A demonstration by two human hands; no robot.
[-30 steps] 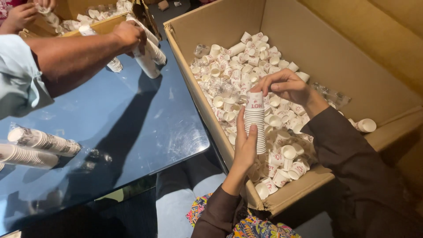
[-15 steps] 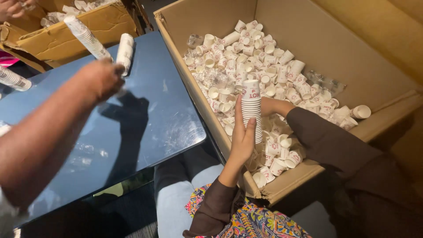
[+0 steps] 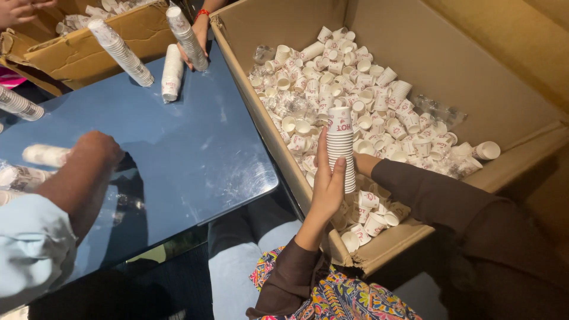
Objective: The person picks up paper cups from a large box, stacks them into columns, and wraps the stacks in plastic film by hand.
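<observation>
- The stack of white paper cups [image 3: 341, 145] stands upright in my grip, rims up, above the near part of the big cardboard box [image 3: 415, 47]
- My left hand [image 3: 328, 181] is wrapped round the lower part of that stack from the left, thumb up along its side, fingers closed on it
- My right hand is hidden behind the stack and the cups below it; only my dark right sleeve [image 3: 438, 198] shows, reaching in from the right to the foot of the stack, so I cannot tell whether that hand is closed or holds anything
- Around and beneath the stack the box is filled with loose white cups [image 3: 355, 77] with red print, lying in every direction, mixed with scraps of clear plastic wrap [image 3: 438, 109]
- The near wall of the box runs just beside the edge of a shiny blue table [image 3: 195, 154], which lies to my left
- On the far part of the table a short stack of cups [image 3: 172, 72] lies on its side
- Beside it another person's hand [image 3: 198, 44] holds a long stack tilted [image 3: 185, 37]; a second long tilted stack [image 3: 120, 52] leans near a smaller cardboard box [image 3: 89, 47]
- At the left a co-worker's arm in a light blue sleeve [image 3: 35, 249] rests its fist [image 3: 98, 148] on the table, close to more stacks lying flat [image 3: 44, 155]
</observation>
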